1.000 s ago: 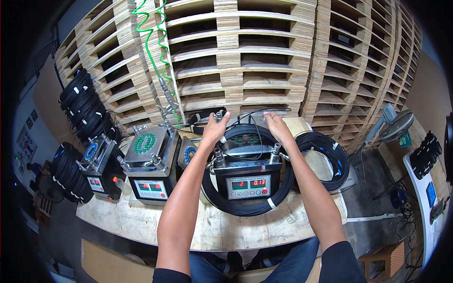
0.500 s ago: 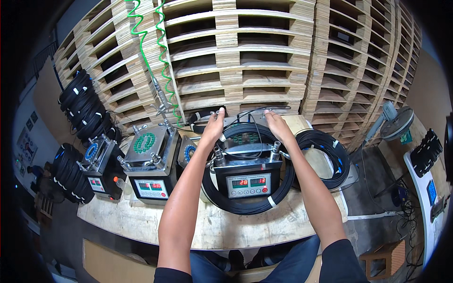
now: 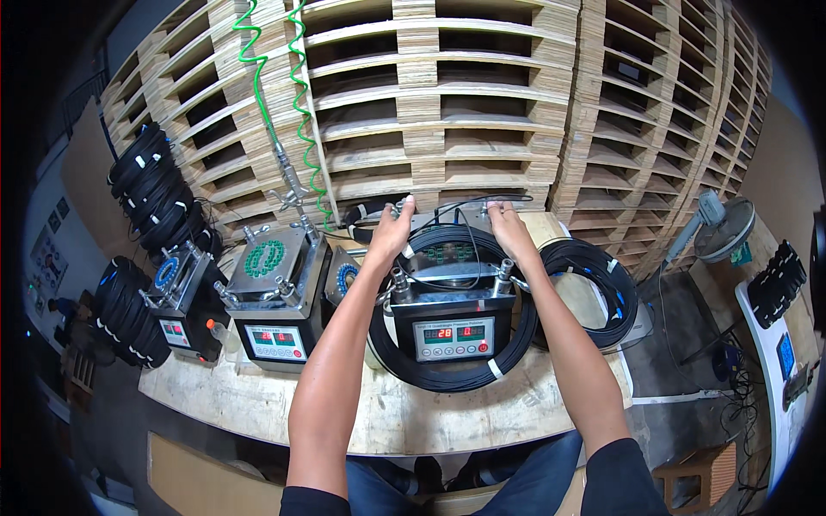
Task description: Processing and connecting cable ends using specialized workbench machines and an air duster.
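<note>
Both my arms reach over a boxy polishing machine [image 3: 453, 338] with a metal top and red lit digits on its front panel. At its far left corner my left hand [image 3: 394, 230] closes round a metal corner post, thumb upward. My right hand [image 3: 511, 230] is closed on the matching post at the far right corner. Each hand partly hides its post. A large coil of black cable [image 3: 447, 380] hangs round the machine, and a thin loose cable loops over the top. Green connector pieces [image 3: 447, 253] show on the plate between my arms.
Two similar machines stand to the left, a larger one [image 3: 274, 297] and a smaller one [image 3: 176, 297], beside an orange-capped bottle [image 3: 218, 331]. More black cable coils lie at right [image 3: 624, 292] and far left [image 3: 142, 310]. Wooden pallets [image 3: 422, 112] rise behind; a fan [image 3: 723, 228] stands right.
Both hands stay at the far corners; the fingers of my right hand have shifted slightly. Digits on the front panels have changed. The view has moved a little.
</note>
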Available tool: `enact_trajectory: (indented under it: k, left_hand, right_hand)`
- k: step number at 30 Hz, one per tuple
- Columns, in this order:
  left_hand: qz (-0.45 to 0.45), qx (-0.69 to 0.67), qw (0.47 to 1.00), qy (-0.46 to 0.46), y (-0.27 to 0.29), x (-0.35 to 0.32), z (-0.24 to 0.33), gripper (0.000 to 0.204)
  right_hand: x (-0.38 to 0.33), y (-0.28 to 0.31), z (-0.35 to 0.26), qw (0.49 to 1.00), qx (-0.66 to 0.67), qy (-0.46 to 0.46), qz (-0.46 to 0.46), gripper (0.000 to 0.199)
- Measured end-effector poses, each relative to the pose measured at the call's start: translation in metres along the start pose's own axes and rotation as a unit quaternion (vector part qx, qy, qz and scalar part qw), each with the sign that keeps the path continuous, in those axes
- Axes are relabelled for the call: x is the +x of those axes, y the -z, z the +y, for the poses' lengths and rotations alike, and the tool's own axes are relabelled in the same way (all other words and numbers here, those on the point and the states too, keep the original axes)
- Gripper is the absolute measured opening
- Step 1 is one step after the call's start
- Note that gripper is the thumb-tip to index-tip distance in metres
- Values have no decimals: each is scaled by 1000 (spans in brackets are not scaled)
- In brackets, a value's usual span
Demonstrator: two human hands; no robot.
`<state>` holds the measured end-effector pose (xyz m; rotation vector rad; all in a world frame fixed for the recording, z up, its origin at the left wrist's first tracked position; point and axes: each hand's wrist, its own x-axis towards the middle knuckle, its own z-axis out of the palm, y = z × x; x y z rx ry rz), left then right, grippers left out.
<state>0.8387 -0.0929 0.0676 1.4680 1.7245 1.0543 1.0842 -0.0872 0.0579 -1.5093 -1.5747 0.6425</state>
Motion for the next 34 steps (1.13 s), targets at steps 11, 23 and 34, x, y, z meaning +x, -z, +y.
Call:
enact_trajectory:
  k: [11, 23, 34]
  left_hand:
    - [-7, -36, 999, 7, -11, 24, -20, 99]
    - [-7, -125, 992, -27, -1, 1, -8, 83]
    - [32, -36, 998, -31, -6, 26, -23, 93]
  right_hand:
    - [33, -15, 45, 999, 33, 34, 2, 63]
    - [6, -3, 12, 1000, -10, -16, 22, 58]
    - [27, -11, 40, 997, 67, 38, 10, 48]
